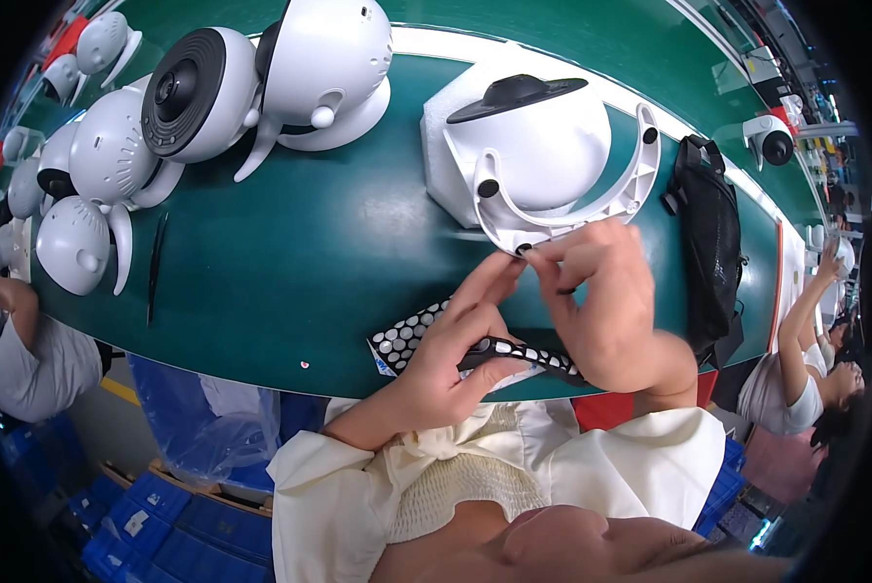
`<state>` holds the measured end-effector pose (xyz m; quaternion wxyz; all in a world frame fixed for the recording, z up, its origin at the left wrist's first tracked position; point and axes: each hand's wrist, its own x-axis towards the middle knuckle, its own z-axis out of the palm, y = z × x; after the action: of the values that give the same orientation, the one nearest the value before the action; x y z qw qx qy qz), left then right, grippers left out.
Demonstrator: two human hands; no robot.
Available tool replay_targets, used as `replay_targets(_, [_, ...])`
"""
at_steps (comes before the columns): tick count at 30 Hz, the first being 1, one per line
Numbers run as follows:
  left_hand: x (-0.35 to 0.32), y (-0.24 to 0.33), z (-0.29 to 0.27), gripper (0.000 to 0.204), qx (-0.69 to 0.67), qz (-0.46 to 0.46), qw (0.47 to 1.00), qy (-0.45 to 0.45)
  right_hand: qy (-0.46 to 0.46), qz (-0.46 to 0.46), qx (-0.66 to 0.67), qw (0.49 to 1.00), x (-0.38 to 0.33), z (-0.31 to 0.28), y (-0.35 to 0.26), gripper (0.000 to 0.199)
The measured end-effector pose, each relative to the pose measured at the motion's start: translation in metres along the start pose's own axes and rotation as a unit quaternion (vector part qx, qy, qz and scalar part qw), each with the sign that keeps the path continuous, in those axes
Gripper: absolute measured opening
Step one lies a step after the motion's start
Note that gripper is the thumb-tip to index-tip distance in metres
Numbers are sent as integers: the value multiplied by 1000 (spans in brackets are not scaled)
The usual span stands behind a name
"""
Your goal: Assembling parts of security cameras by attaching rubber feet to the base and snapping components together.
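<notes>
A white dome-shaped camera (553, 146) lies tipped over on a white foam block (440, 146), its black lens face turned up and away. Its curved white stand (606, 199) points toward me, with several round black foot pads (488, 188) on it. My left hand (455, 345) grips a black sheet of round stick-on pads (407, 335), part of which curls under my right wrist. Its fingertips reach to the stand's near edge. My right hand (601, 291) is closed, fingertips at the pad (523, 250) on that edge. A small dark piece (565, 291) shows between its fingers.
Several finished-looking white cameras (115, 146) crowd the left and back left of the green table (290, 262). A thin black stick (157, 267) lies near them. A black pouch (710, 248) lies at the right. People work on both sides. Blue crates (203, 534) stand below.
</notes>
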<state>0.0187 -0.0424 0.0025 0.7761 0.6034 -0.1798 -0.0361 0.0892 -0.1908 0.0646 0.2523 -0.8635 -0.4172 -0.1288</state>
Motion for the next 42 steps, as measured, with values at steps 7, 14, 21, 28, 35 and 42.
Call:
replay_targets(7, [-1, -2, 1, 15, -55, -10, 998, 33, -6, 89, 46, 995, 5, -14, 13, 32])
replay_targets(14, [5, -5, 13, 14, -106, -41, 993, 34, 24, 60, 7, 998, -11, -31, 32, 26])
replay_targets(21, [16, -7, 21, 13, -189, -25, 980, 52, 35, 4, 15, 999, -9, -18, 39, 27])
replay_targets(28, [19, -6, 24, 23, -274, -49, 953, 122, 38, 3, 41, 998, -10, -18, 45, 27])
replay_targets(35, [19, -5, 21, 18, -276, -59, 952, 118, 31, -79, -53, 995, -12, -18, 48, 25])
replay_targets(42, [21, -4, 20, 14, -264, -51, 957, 110, 128, -166, -168, 963, -23, -2, 55, 19])
